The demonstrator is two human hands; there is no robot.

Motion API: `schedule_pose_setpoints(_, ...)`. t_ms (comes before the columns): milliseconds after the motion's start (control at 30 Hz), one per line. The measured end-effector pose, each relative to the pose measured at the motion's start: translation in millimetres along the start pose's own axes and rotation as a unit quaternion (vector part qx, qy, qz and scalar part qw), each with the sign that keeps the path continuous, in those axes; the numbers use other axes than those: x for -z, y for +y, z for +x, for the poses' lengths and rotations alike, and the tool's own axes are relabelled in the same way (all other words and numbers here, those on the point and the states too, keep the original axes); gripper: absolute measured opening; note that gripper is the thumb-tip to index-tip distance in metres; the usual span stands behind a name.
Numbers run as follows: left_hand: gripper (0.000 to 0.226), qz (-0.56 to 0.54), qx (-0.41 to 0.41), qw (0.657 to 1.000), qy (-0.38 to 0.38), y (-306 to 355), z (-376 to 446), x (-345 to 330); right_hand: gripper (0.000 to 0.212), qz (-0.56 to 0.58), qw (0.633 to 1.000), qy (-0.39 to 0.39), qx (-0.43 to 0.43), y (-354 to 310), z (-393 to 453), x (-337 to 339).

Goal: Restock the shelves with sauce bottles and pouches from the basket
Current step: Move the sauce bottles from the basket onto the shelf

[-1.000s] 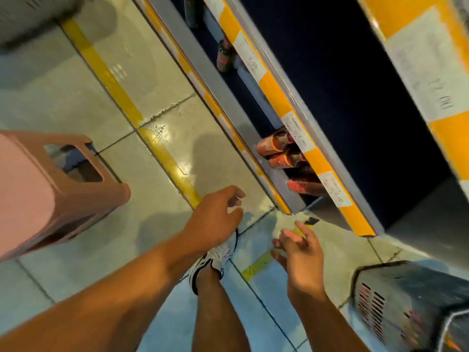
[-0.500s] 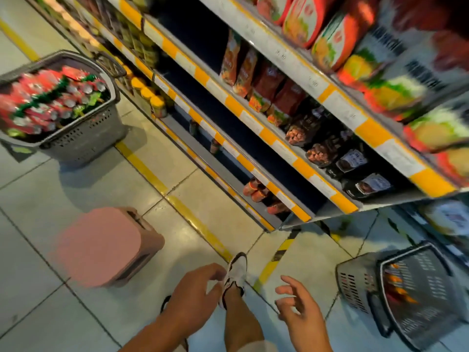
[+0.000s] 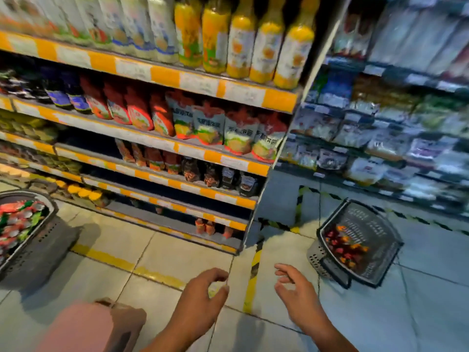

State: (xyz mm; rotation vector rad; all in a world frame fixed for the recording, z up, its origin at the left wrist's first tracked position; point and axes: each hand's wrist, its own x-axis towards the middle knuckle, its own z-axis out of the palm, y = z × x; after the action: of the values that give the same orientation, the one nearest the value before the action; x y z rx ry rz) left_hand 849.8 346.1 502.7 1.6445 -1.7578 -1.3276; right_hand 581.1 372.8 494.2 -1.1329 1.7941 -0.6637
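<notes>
My left hand (image 3: 200,298) and my right hand (image 3: 297,290) hang low over the tiled floor, fingers loosely curled, both holding nothing. A grey basket (image 3: 380,252) with a few red and orange packs lies tilted on the floor to the right of my right hand. A second grey basket (image 3: 43,240), heaped with red and green pouches, stands at the far left. Ahead rises the shelf unit (image 3: 157,141) with sauce pouches (image 3: 238,133) and red bottles (image 3: 137,110) on its middle levels. A few small bottles (image 3: 210,227) stand on the bottom level.
A pink plastic stool (image 3: 88,329) stands on the floor just left of my left arm. Yellow juice bottles (image 3: 241,41) line the top level. Another shelf unit (image 3: 396,128) with packets fills the right side. A yellow line (image 3: 127,262) runs along the floor.
The view has swung up from the floor and bottom shelf to the whole shelf front. Both hands stay empty and low in view; the right basket now shows its contents.
</notes>
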Motion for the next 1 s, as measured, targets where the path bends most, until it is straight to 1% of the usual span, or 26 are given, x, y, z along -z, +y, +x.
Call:
schedule_pose_setpoints(133,0.017,0.032,-0.029,0.999,-0.014,82,27,-83,0.039,-0.012,1.000,0.006,-0.004,63,-18,99)
schedule_pose_setpoints(233,0.014,0.048,-0.045,0.997,-0.035,140,45,-162,0.042,0.003,0.998,0.053,-0.023,119,-35,177)
schedule_pose_setpoints(300,0.015,0.075,-0.065,0.993,-0.066,174,56,-215,0.041,-0.007,0.996,0.079,-0.036,153,-44,224)
schedule_pose_setpoints(367,0.016,0.110,-0.089,0.985,-0.101,207,66,-263,0.037,-0.012,0.995,0.089,-0.052,179,-52,266)
schedule_pose_setpoints(433,0.017,0.136,-0.104,0.978,-0.122,236,75,-304,0.038,-0.009,0.992,0.101,-0.072,202,-56,300)
schedule_pose_setpoints(600,0.027,0.200,-0.132,0.956,-0.170,292,111,-376,0.044,-0.011,0.987,0.127,-0.099,236,-44,359)
schedule_pose_setpoints(733,0.044,0.243,-0.149,0.936,-0.205,316,150,-416,0.043,0.012,0.979,0.165,-0.118,254,-17,389)
schedule_pose_setpoints(867,0.045,0.240,-0.120,0.934,-0.235,328,196,-452,0.046,0.021,0.973,0.166,-0.159,269,16,413)
schedule_pose_setpoints(1000,0.044,0.241,-0.096,0.928,-0.269,333,257,-482,0.048,0.013,0.967,0.161,-0.195,281,71,444)
